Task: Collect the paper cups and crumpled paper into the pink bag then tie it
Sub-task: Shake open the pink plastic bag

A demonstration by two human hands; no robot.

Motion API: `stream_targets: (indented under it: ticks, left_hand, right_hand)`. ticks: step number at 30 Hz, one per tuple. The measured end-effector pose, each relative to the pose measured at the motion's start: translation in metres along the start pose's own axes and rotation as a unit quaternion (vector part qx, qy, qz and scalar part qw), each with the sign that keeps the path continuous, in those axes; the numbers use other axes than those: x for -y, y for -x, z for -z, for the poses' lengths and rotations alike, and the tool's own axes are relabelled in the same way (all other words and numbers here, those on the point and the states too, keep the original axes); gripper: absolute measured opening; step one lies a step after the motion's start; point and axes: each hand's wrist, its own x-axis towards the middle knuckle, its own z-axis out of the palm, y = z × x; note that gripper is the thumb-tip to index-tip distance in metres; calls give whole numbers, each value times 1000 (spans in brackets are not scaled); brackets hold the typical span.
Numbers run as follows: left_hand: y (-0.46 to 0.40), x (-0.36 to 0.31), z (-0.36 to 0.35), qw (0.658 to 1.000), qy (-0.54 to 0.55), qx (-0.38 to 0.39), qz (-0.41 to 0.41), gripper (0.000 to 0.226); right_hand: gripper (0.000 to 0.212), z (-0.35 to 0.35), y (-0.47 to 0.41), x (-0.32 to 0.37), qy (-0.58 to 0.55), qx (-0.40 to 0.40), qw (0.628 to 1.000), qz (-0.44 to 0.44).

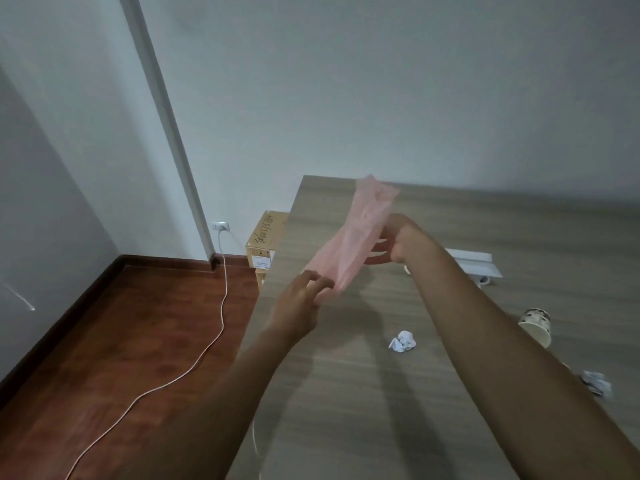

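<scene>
Both arms reach forward over the table (450, 410). The left hand (298, 303) pinches the lower edge of the pink bag (353, 237), fingers curled. The right hand (403, 242) grips the bag's side higher up, holding it stretched in the air. Crumpled paper (401, 341) and a tipped cup (536, 325) lie on the table.

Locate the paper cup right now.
Head view, right side: the paper cup lies tipped on the table, just beyond the right forearm, between the white power strip and a crumpled paper.
</scene>
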Motion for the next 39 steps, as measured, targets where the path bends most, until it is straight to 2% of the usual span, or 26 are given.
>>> stream_targets:
  ticks: [3, 5, 8, 11, 12, 14, 15, 17, 19, 20, 21, 23, 24, 26, 27, 29, 31, 32, 33, 34, 36, 37, 39]
  left_hand:
    - [8, 10, -8, 990, 73, 92, 74, 71]
    - [3, 11, -7, 967, 152, 132, 155, 79]
    - [-18, 8, 7, 931, 273, 94, 222, 59]
    - [-38, -6, 36, 873, 418, 21, 249, 84]
    - [-44, -12, 44, 871, 425, 10, 245, 89]
    - [-51, -21, 56, 903, 369, 14, 220, 82]
    - [-52, -22, 60, 918, 335, 25, 213, 72]
    - [-53, -18, 64, 932, 291, 51, 211, 41]
    - [-50, -7, 71, 935, 273, 73, 214, 10]
    - [-48, -3, 74, 929, 283, 74, 227, 9]
    - [-45, -2, 77, 918, 307, 66, 243, 18]
    - [-42, -9, 84, 885, 366, 48, 285, 56]
    - [-43, -16, 89, 879, 373, 57, 291, 73]
    - [-45, -28, 95, 902, 328, 84, 267, 83]
    - [-47, -31, 97, 918, 293, 89, 251, 75]
    - [-50, -27, 101, 944, 217, 79, 235, 43]
    - [-50, -13, 104, 943, 197, 65, 262, 18]
    - [-49, -3, 105, 923, 234, 49, 301, 16]
    - [-46, 6, 105, 883, 308, 26, 352, 17]
    - [-43, 14, 106, 824, 402, 0, 399, 18]
    - [-37, 27, 110, 691, 572, -37, 440, 15]
    - [-33, 31, 113, 636, 633, -45, 439, 15]
    - [-27, 38, 117, 542, 724, -59, 423, 20]
  right_hand:
    - [26, 1, 7, -17, 3, 15, 994, 106]
    - [24, -2, 14, -27, 37, -14, 988, 148]
    - [20, -12, 20, -38, 65, -58, 984, 157]
    - [13, -22, 24, -50, 70, -78, 980, 168]
    - [12, -26, 25, -53, 73, -74, 979, 177]
    - [11, -33, 27, -54, 94, -80, 972, 200]
    - [18, -36, 27, -54, 109, -88, 967, 214]
    - [35, -36, 28, -55, 127, -100, 959, 234]
    - [40, -32, 29, -57, 125, -104, 957, 242]
    - [39, -29, 29, -59, 115, -104, 956, 248]
    - [37, -28, 30, -61, 109, -103, 954, 258]
    - [39, -30, 32, -63, 127, -113, 947, 273]
    - [42, -33, 32, -63, 149, -122, 940, 282]
    - [37, -41, 33, -62, 203, -136, 919, 309]
    - [29, -44, 33, -60, 218, -137, 911, 322]
    - [14, -45, 35, -59, 203, -133, 913, 329]
    - [16, -37, 35, -60, 147, -129, 935, 297]
    - [17, -31, 34, -61, 94, -117, 954, 259]
    - [17, -25, 33, -61, 11, -93, 974, 205]
    - [15, -20, 33, -62, -99, -54, 983, 142]
    - [13, -11, 32, -63, -320, 20, 947, 39]
    - [13, -6, 31, -65, -393, 44, 918, 17]
    - [14, -1, 30, -68, -469, 83, 879, 10]
